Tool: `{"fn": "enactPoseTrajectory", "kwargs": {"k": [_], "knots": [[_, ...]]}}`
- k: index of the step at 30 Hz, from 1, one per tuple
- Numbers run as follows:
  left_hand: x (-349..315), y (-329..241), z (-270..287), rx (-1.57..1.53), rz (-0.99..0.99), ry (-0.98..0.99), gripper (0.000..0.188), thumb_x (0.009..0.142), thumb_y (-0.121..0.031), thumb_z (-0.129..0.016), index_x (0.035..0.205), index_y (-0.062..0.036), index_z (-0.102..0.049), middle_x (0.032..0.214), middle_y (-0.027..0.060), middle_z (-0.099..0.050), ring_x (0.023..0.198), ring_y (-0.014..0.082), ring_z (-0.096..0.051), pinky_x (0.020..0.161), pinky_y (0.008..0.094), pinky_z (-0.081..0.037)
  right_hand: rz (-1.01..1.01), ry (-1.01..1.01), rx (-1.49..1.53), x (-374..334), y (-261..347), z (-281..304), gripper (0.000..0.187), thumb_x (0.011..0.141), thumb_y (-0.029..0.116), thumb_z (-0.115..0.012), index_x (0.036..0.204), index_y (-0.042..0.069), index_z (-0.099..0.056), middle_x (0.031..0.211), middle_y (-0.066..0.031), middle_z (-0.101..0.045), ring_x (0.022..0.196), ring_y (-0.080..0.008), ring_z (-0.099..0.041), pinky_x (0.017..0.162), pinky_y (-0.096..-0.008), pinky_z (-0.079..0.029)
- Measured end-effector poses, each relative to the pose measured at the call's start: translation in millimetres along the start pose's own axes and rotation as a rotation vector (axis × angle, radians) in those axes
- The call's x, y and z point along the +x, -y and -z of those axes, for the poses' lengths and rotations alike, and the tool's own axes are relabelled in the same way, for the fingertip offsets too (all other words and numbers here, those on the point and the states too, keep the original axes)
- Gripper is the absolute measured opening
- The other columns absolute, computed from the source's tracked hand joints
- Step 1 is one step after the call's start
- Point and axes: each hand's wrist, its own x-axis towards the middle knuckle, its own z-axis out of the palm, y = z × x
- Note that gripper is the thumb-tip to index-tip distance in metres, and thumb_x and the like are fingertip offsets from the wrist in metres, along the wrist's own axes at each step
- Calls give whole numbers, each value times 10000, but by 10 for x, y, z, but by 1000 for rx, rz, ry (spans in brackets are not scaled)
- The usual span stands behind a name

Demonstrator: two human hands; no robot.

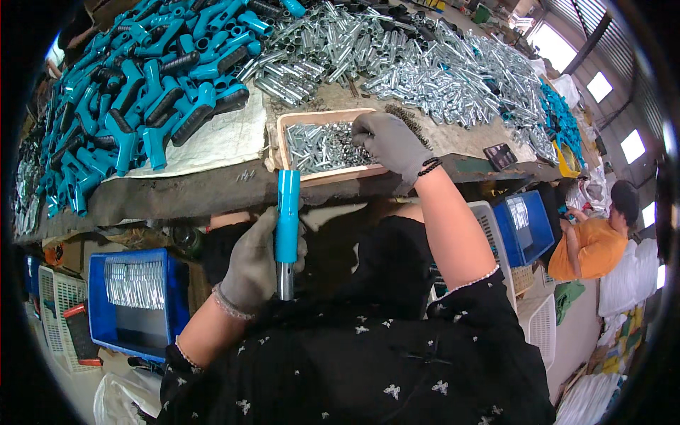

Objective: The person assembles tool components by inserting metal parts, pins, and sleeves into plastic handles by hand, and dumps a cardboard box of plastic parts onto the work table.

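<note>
tube (287, 216), teal, gripped in the left hand (252, 261) near the bench edge (177, 204), is best kept steady while the curled right hand (397, 146), its hold hidden, reaches into the parts tray (282, 145).

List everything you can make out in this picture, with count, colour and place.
Teal tube: one, teal with metal lower end, in the left hand
Shallow tray: one, pale, bench front
Small metal parts: many, silver, in the tray
Springs: several, dark, beside the tray
Handles: uncounted heap, teal and black, bench left
Metal pieces: uncounted heap, silver, bench centre to right
Small case: one, dark, bench right edge
Blue bins: at least two, blue, below bench, either side
Co-worker: one, orange top, far right
Left hand: one, grey glove, around the tube
Right hand: one, grey glove, at tray's right end; fingertip grip unclear
</note>
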Motion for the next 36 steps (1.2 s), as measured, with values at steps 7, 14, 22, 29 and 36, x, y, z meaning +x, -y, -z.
{"fn": "enactPoseTrajectory", "kwargs": {"k": [7, 14, 22, 29, 36], "knots": [[48, 77, -108, 41, -67, -35, 298, 1038, -390, -454, 1081, -109, -543, 903, 59, -609, 758, 179, -592, 626, 331, -498, -36, 237, -78, 40, 106, 16, 231, 837, 188, -700, 1004, 29, -690, 874, -174, -694, 853, -310, -676, 797, -393, -505], [13, 16, -165, 88, -51, -120, 340, 1031, -416, -461, 1075, -90, -549, 890, 66, -586, 756, 194, -565, 640, 333, -465, -66, -19, 106, -137, 12, -1, 210, 857, 118, -679, 1031, 0, -685, 939, -170, -685, 897, -318, -654, 808, -392, -499], [-6, 49, -269, 72, -29, -119, 343, 1043, -385, -438, 1073, -65, -559, 897, 76, -597, 749, 191, -571, 625, 345, -471, -177, 178, -185, -95, 206, 85, 288, 837, 309, -709, 1032, 98, -720, 1001, -137, -710, 1003, -312, -661, 888, -430, -495], [-52, 69, -271, 104, -61, -108, 374, 1049, -398, -418, 1078, -54, -561, 907, 79, -605, 745, 189, -569, 621, 332, -471, -182, 136, -44, -68, 91, 21, 236, 859, 264, -676, 1009, 88, -722, 1008, -150, -709, 995, -330, -661, 885, -430, -494], [-86, 34, -201, -2, -46, -129, 298, 1049, -367, -426, 1033, -89, -533, 895, 70, -595, 724, 168, -603, 600, 315, -515, -140, 30, 619, -493, 726, 146, 201, 878, 123, -669, 1038, 11, -717, 936, -80, -732, 882, -132, -664, 793, -273, -509]]}}
